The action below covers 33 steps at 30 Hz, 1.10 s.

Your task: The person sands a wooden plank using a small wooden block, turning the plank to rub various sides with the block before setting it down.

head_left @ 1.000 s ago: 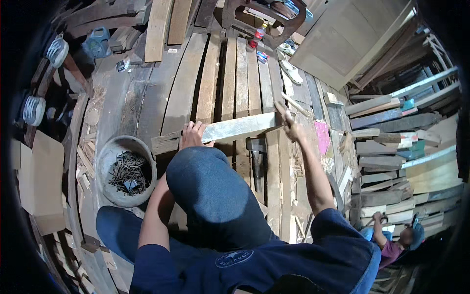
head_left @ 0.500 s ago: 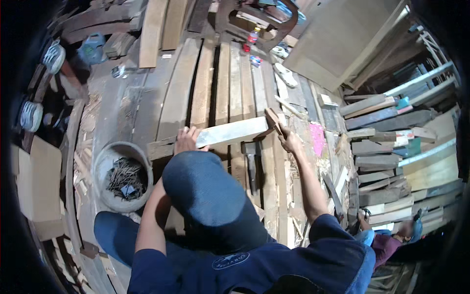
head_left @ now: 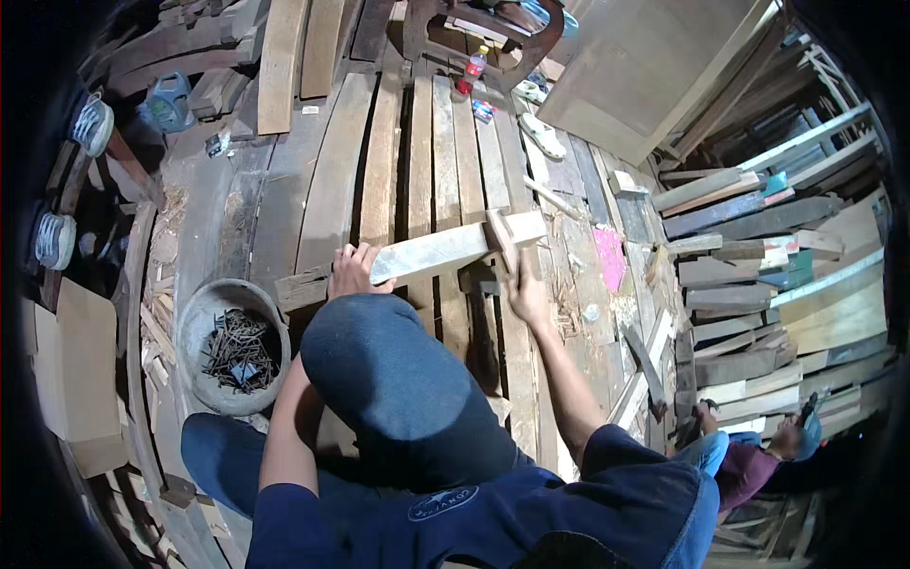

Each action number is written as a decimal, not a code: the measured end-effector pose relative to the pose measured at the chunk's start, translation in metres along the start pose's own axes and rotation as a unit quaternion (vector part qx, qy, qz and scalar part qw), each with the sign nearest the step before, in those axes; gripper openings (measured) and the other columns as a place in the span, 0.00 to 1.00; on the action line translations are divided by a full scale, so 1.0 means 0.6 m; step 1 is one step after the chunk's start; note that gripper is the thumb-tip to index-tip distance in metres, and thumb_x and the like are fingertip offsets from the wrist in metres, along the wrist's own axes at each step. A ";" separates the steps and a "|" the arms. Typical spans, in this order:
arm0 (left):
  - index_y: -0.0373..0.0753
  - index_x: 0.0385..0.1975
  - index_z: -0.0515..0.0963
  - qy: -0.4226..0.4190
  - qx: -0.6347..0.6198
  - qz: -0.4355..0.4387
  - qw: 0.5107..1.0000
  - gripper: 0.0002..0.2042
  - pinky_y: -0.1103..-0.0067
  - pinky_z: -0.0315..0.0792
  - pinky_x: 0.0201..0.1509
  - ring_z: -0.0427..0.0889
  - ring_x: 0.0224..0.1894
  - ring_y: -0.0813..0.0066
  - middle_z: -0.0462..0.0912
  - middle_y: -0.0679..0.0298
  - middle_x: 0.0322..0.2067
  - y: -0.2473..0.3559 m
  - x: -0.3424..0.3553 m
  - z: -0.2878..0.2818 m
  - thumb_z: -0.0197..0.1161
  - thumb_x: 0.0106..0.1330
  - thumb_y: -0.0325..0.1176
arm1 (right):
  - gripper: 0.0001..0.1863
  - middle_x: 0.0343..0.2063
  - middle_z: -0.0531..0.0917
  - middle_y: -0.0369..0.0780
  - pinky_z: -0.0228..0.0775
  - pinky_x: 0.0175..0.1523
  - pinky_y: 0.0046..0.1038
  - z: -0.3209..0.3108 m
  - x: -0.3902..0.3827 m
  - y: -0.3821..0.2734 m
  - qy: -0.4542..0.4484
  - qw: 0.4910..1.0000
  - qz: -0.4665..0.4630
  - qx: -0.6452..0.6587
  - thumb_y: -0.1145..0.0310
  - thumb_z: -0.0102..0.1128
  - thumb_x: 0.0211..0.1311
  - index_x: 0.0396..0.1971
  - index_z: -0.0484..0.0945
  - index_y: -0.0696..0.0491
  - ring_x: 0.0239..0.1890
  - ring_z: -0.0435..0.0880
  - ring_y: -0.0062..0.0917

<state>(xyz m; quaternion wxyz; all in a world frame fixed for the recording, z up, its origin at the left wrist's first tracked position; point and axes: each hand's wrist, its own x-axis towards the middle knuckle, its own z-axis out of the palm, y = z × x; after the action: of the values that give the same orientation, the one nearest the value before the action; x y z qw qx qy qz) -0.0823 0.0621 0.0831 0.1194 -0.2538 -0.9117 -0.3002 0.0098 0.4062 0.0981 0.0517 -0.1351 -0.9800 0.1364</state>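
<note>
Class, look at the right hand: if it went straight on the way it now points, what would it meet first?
The right hand would probably meet the pale board first, apart from the tool it holds, though depth is unclear and it might pass above.

- I watch through the left of two fisheye cameras worn on the person's head.
- It faces steeply down and forward, over the shirt [head_left: 540, 507] and knee [head_left: 370, 351], both very near.
- The left hand [head_left: 353, 272] and right hand [head_left: 528, 297] sit mid-frame, slightly farther off.
- Edges bow toward my dark rim.
</note>
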 end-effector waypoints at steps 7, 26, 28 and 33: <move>0.34 0.46 0.76 0.004 0.009 0.006 1.000 0.30 0.68 0.63 0.55 0.71 0.45 0.61 0.76 0.58 0.41 -0.020 -0.004 0.020 0.71 0.42 0.43 | 0.40 0.20 0.79 0.56 0.72 0.30 0.50 0.044 -0.053 -0.012 -0.041 0.998 -0.045 0.000 0.61 0.53 0.62 0.70 0.44 0.35 0.23 0.80 0.52; 0.35 0.46 0.76 -0.004 0.016 -0.006 1.000 0.30 0.67 0.63 0.56 0.71 0.45 0.60 0.75 0.58 0.41 -0.037 -0.016 0.008 0.73 0.41 0.42 | 0.40 0.28 0.79 0.61 0.69 0.30 0.50 0.028 -0.033 0.046 0.059 0.992 0.098 0.051 0.61 0.51 0.65 0.67 0.42 0.63 0.25 0.78 0.56; 0.34 0.46 0.76 0.016 0.015 0.012 1.000 0.29 0.67 0.64 0.54 0.71 0.44 0.60 0.76 0.58 0.41 -0.017 0.002 0.023 0.73 0.41 0.41 | 0.41 0.20 0.79 0.58 0.68 0.27 0.50 0.048 -0.064 0.054 0.085 0.995 -0.009 0.048 0.60 0.51 0.65 0.68 0.38 0.59 0.20 0.78 0.55; 0.33 0.47 0.75 -0.005 0.021 0.006 1.000 0.31 0.68 0.64 0.54 0.71 0.46 0.60 0.75 0.56 0.42 -0.019 -0.008 0.019 0.73 0.41 0.42 | 0.40 0.22 0.79 0.58 0.70 0.28 0.52 0.051 -0.096 -0.056 -0.057 0.997 -0.044 0.035 0.57 0.51 0.65 0.70 0.40 0.46 0.23 0.79 0.54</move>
<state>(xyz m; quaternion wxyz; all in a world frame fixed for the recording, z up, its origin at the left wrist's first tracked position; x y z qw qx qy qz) -0.0853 0.0593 0.0668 0.1220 -0.2577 -0.9169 -0.2792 0.0524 0.3513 0.0746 0.0066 -0.0825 -0.9809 0.1758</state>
